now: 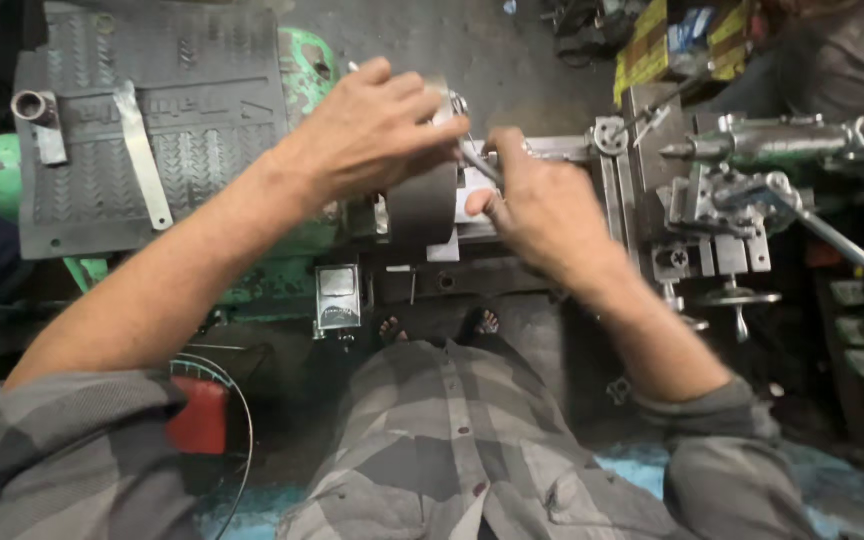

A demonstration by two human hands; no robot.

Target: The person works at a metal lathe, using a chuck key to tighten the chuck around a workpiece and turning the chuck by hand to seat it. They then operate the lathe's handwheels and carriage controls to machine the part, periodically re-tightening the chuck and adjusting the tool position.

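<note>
I see the left hand (377,125) cupped over the lathe chuck (422,205), steadying it. The right hand (537,205) grips a thin metal rod (477,160) beside it for leverage.

A small green-bodied lathe (302,240) runs across the middle of the frame and carries nearly everything. On its headstock, in the upper left of the frame, lies a dark ribbed rubber mat (202,110); on that mat rest a flat metal strip (142,155), laid slantwise, and a short metal sleeve (30,105) near the left edge. The steel bed rails (617,200) reach toward the right, bearing the tool carriage (712,220) with its handwheel (737,298). Above the carriage, in the upper right, lies a long grey metal lever assembly (782,140). Grey concrete floor (512,60) shows at the top centre.
</note>
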